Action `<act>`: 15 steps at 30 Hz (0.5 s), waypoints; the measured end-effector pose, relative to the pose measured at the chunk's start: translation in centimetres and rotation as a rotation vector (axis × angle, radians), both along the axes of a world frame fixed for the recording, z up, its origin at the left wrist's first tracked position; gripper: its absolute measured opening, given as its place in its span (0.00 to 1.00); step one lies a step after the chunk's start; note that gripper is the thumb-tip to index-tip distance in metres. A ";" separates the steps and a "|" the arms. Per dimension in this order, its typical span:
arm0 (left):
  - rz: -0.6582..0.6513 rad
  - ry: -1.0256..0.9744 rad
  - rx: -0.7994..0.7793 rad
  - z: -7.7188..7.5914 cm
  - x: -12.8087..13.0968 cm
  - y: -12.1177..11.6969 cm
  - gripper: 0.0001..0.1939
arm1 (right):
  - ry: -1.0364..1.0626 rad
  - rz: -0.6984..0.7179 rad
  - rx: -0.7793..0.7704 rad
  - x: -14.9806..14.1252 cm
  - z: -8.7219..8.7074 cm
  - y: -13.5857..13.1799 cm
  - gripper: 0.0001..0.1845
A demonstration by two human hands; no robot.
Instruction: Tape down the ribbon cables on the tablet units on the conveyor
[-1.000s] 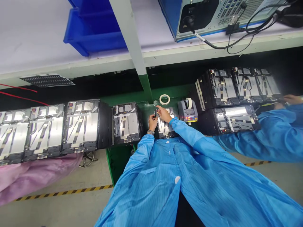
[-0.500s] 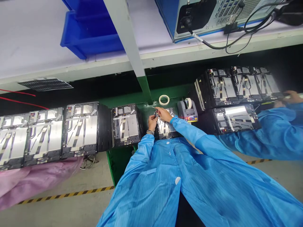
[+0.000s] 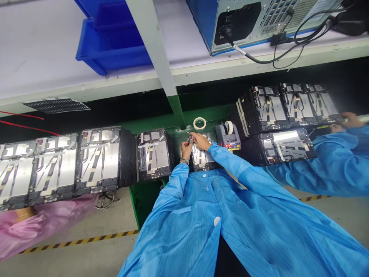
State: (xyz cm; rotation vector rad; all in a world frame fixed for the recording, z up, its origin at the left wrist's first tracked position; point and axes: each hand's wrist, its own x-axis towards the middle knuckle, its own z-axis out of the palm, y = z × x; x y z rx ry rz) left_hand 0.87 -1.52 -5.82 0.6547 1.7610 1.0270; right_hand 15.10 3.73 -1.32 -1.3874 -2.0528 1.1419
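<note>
Bare and close together, my left hand [image 3: 186, 150] and right hand [image 3: 203, 142] are over the upper left of a flat, rectangular unit [image 3: 201, 159], silvery metal crossed by dark strips and edged in black. My right fingers are curled around a slim pale rod [image 3: 188, 132], its end poking out past them. My left fingertips are drawn together at that corner; I can't tell whether they pinch anything, since the parts there are tiny and half covered. My right hand also hides some of the unit's top. It lies on the green desk [image 3: 180, 135], just beneath my hands, its lower edge near my glossy blue coat [image 3: 198, 219]. Beyond sits a smooth cream tape ring [image 3: 194, 124]; to my right, a boxy grey dispenser [image 3: 223, 136]; to my left, a stack of similar units [image 3: 152, 154].
</note>
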 end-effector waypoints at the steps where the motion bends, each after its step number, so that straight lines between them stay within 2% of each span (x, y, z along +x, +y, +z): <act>1: -0.003 -0.005 0.004 0.0 0.0 0.0 0.14 | 0.039 -0.028 -0.007 0.0 0.1 -0.1 0.38; 4: -0.010 -0.018 0.016 0.1 -0.2 0.0 0.15 | 0.217 -0.197 -0.032 -0.1 0.6 -0.8 0.34; 6: -0.011 -0.027 0.024 0.0 -0.3 0.1 0.15 | 0.397 -0.361 -0.130 -0.2 1.0 -1.8 0.30; 9: -0.015 -0.046 0.042 -0.2 -0.5 0.1 0.15 | 0.754 -0.544 -0.486 -0.4 1.8 -4.0 0.25; 12: -0.031 -0.069 0.075 -0.5 -0.7 0.1 0.15 | 1.070 -0.582 -0.846 -0.7 2.2 -6.3 0.23; 15: -0.053 -0.087 0.118 -0.9 -1.0 0.1 0.16 | 1.237 -0.629 -1.033 -1.3 2.1 -7.6 0.21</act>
